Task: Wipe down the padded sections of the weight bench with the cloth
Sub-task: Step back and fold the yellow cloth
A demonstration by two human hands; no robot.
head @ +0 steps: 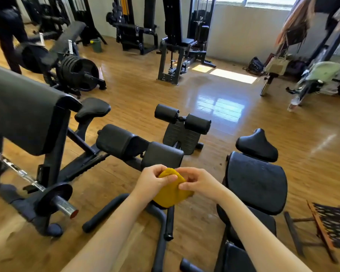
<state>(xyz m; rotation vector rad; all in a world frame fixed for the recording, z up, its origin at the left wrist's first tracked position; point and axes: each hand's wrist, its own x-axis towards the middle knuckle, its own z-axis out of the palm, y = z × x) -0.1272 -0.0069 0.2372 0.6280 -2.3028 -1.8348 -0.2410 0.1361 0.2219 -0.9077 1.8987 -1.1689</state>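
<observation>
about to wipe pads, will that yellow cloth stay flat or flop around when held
Probably floppy: the cloth bunches and sags between both hands, left hand and right hand. It looks light, pinched by fingertips only. Likely not slippery, judging by its matte weave.

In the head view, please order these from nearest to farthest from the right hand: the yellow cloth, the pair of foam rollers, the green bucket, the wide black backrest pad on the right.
1. Yellow cloth: pinched by the right hand and the left hand.
2. Wide backrest pad: just to the right.
3. Foam rollers: ahead, beyond the hands.
4. Green bucket: far back left, by the machines.
</observation>
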